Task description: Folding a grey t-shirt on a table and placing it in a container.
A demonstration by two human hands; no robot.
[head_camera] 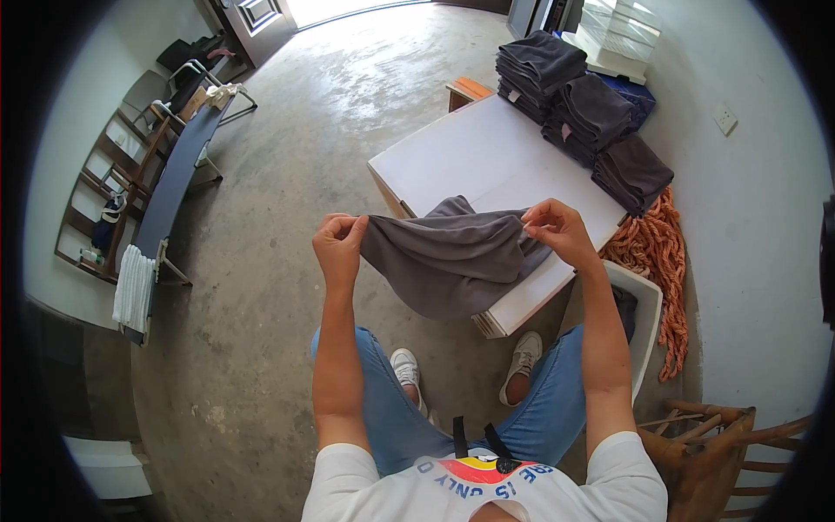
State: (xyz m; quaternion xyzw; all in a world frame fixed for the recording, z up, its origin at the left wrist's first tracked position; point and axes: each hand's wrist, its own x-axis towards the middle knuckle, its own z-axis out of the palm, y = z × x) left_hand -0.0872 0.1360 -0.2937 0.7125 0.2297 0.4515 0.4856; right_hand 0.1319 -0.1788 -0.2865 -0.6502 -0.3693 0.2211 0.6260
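A grey cloth, apparently a towel, is stretched between my two hands. My left hand pinches its left corner beyond the near side of a white-topped box. Above the box top, my right hand grips the cloth's other end between thumb and fingers. The middle of the cloth sags in folds, partly over the box's near edge and partly past it. Several stacks of folded dark grey cloths stand along the far right side of the box top.
Right of the box are a white bin with dark cloth inside and a heap of orange rope. A bamboo chair stands at lower right. Clear plastic containers sit behind the stacks. A folding cot lines the left wall.
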